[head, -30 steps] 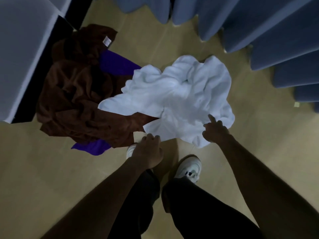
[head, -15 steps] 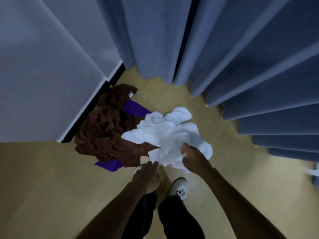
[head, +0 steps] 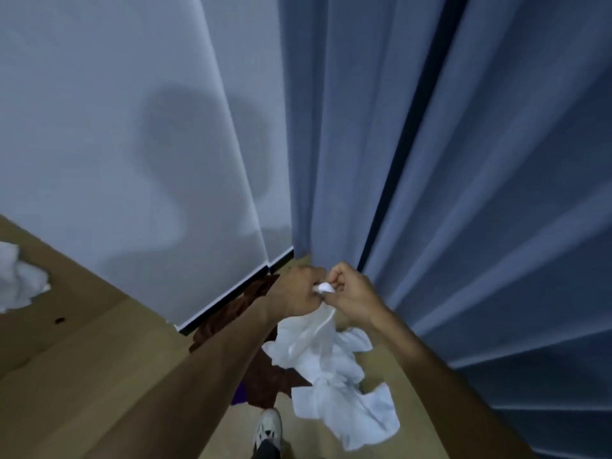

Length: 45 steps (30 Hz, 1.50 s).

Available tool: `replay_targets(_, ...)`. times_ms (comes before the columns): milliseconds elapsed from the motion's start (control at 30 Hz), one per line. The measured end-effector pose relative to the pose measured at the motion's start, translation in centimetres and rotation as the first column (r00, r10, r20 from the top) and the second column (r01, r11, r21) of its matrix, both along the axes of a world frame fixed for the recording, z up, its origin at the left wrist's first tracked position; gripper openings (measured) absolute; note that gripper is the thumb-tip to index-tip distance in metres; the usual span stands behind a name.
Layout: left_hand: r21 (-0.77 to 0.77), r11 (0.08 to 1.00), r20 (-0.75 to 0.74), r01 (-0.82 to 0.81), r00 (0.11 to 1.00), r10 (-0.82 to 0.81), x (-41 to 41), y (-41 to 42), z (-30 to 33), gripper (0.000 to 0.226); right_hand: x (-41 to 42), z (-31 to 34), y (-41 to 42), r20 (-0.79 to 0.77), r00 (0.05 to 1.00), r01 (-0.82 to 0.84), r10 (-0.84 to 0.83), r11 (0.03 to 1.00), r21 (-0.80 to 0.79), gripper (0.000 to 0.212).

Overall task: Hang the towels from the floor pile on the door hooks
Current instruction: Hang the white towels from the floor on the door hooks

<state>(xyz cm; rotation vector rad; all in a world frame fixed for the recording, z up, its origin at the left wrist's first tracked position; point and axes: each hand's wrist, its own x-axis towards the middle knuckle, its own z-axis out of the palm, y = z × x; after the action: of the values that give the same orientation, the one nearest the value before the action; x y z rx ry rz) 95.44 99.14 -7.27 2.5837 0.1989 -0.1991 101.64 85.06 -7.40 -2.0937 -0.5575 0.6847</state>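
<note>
White towel hangs in the air below both hands, bunched and creased, its lower folds spreading out above the tan floor and its top gathered into a small knot of cloth between the fingers. Nearest the camera, a white sneaker stands on the floor just beneath the forearms. Left hand curls round the upper edge of the towel from the left, while right hand pinches the same edge from the right, so the two hands meet knuckle to knuckle with a small white bulge of fabric showing between them. Under the left forearm lies the rest of the floor pile: brown towel spreads across the floor and runs up to the dark gap at the foot of the white panel, and a sliver of purple cloth shows at its near edge. Off at the left edge of the view, well apart from the pile, a crumpled white cloth lies on the floor. Beyond the hands, the white panel carries a soft shadow, and blue curtain falls in long pleats to its right, a dark vertical gap showing between two of its folds.
</note>
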Motion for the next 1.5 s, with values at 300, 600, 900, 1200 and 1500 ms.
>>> replay_targets(300,-0.064,0.943,0.199,-0.326,0.922,0.333,-8.1,4.4,14.7,0.015,-3.9,7.8,5.3,0.051,0.914,-0.393,0.403,0.908,-0.146,0.009)
replay_targets(600,0.409,0.597,0.261,-0.69,0.715,0.649,-22.7,12.8,21.8,0.015,-10.2,15.1,14.5,0.349,0.823,-0.47,0.448,0.882,-0.022,0.014)
replay_targets(900,0.048,0.777,0.092,-0.627,0.778,0.622,-30.6,15.2,21.4,0.044,-22.7,21.1,23.4,0.432,0.685,-0.678,0.587,0.731,0.083,0.014)
replay_targets(1200,-0.062,0.605,0.334,-0.793,0.555,0.762,-37.5,20.0,23.9,0.02,-28.7,18.8,26.8,0.031,0.71,-0.7,0.703,0.701,0.136,0.038)
replay_targets(1500,-0.127,0.432,0.45,-0.893,0.336,0.827,-43.1,23.7,26.4,0.012,-38.8,11.7,31.2,0.098,0.521,-0.821,0.848,0.529,-0.217,0.05)
